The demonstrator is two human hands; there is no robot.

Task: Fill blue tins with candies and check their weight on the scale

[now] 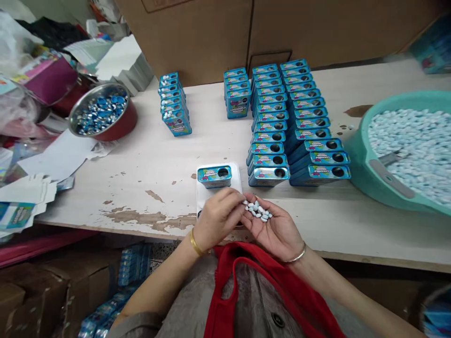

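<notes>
My right hand (276, 230) is turned palm up and cupped around a small pile of white and pale blue candies (259, 210). Over its fingers, my left hand (220, 216) pinches a candy (245, 202) from the pile's edge. Just beyond both hands, a blue candy tin (214, 177) stands upright with its round top hole uncovered. Under that tin is a white flat device that looks like a scale (237, 174), its front partly hidden by my left hand.
Rows of blue tins with open holes (269, 136) stand to the right. A teal basin (366, 173) holds many candies and a scoop. Tins topped with candies (178, 124) stand back left, near a metal bowl (132, 117) of blue and silver pieces. A cardboard box (211, 42) borders the back.
</notes>
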